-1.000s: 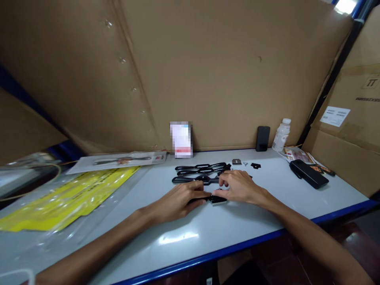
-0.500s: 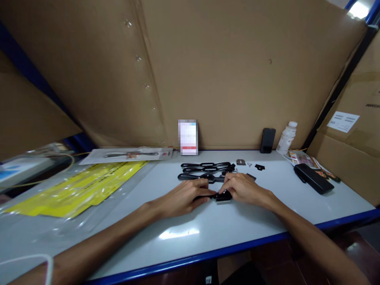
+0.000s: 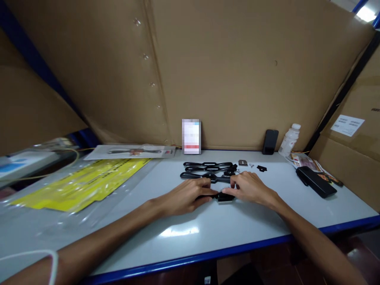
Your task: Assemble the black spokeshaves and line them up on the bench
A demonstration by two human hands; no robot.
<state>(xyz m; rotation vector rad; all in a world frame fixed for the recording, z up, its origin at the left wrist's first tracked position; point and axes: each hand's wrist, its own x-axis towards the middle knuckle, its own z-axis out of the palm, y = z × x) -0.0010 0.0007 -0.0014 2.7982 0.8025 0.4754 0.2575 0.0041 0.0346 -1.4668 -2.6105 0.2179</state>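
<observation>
My left hand (image 3: pixel 185 196) and my right hand (image 3: pixel 250 187) meet over a small black part (image 3: pixel 225 196) on the white table (image 3: pixel 208 233), fingertips of both pinching it. The part lies flat and is partly hidden by my fingers. Just behind my hands lie black looped handle pieces (image 3: pixel 208 170) side by side. Small loose bits, a grey square piece (image 3: pixel 242 162) and a black star-shaped piece (image 3: pixel 261 168), rest to the right of them.
Yellow sheets in clear plastic (image 3: pixel 80 184) cover the left of the table, with a packaged tool (image 3: pixel 133 151) behind. A phone (image 3: pixel 270 141) and white bottle (image 3: pixel 289 140) stand against the cardboard wall. A black case (image 3: pixel 316 182) lies at right. The blue table edge (image 3: pixel 237 249) runs near me.
The view has shifted slightly, so everything sits a little further right. My hands stay together on the small black part, with small finger movements only.
</observation>
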